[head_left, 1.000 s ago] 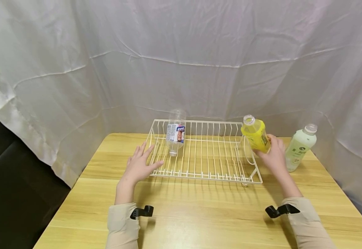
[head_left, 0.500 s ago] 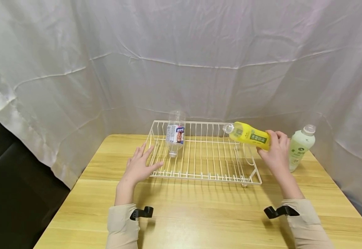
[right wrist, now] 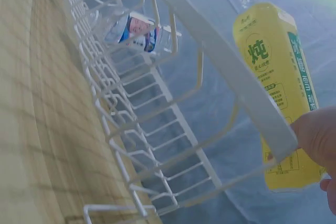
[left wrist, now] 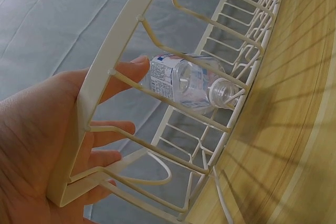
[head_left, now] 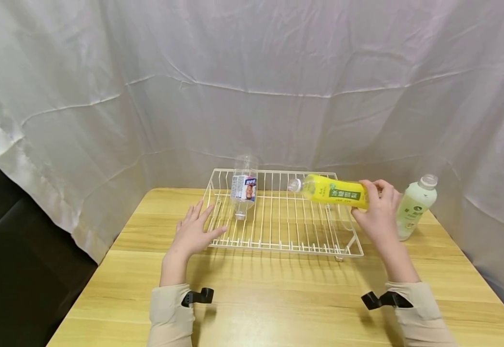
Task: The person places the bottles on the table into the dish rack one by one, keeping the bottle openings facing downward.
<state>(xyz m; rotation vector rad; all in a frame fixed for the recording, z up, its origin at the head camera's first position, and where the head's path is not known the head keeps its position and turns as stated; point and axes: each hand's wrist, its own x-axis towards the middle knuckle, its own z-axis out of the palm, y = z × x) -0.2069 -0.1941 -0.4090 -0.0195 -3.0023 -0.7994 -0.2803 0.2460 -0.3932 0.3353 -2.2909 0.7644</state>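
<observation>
My right hand [head_left: 379, 209] grips the base end of a yellow-labelled bottle [head_left: 336, 190], which lies nearly level above the right part of a white wire dish rack [head_left: 286, 248]. Its clear neck points left. In the right wrist view the yellow bottle [right wrist: 278, 93] shows beyond the rack's edge, with the thumb [right wrist: 317, 135] against it. My left hand [head_left: 193, 231] rests at the rack's left end, fingers spread and straight. Just right of it, a clear bottle [head_left: 244, 188] with a white and blue label leans in the rack, neck down toward me.
A pale green bottle [head_left: 416, 207] stands on the wooden table [head_left: 273, 299] to the right of the rack, behind my right hand. Grey cloth [head_left: 252, 86] hangs behind and along the sides. A dark surface [head_left: 18, 260] lies at the far left.
My right hand has tipped the yellow bottle from tilted up to nearly level and carried it left over the rack. The left hand and the clear bottle have stayed put.
</observation>
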